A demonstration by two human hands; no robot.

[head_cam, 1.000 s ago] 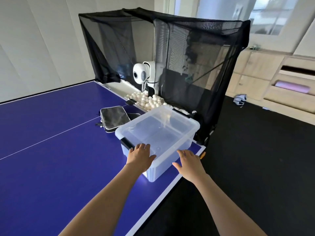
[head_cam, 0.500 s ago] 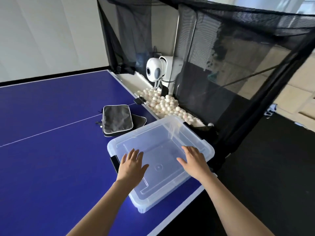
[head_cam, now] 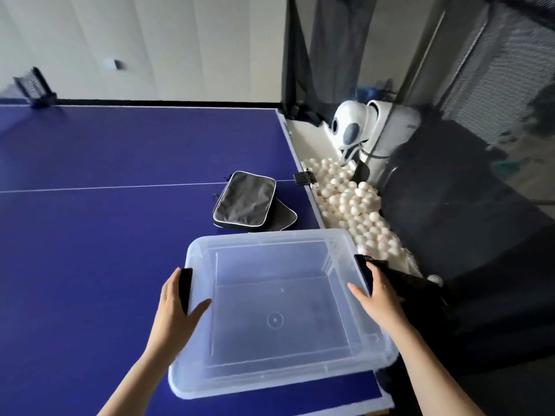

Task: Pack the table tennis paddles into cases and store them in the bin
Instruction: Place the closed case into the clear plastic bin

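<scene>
On blue desk, near corner: clear lidded bin. Left hand and right hand closed on black side latches. Release both evenly, lift lid straight. Cases just behind.

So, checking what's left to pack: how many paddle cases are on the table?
2: a rectangular case behind the bin, and a second partly under it.

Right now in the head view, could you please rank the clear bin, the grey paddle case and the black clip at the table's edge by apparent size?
1. Clear bin, largest, though nearest the camera.
2. Grey paddle case.
3. Black clip, clearly smallest.
</scene>
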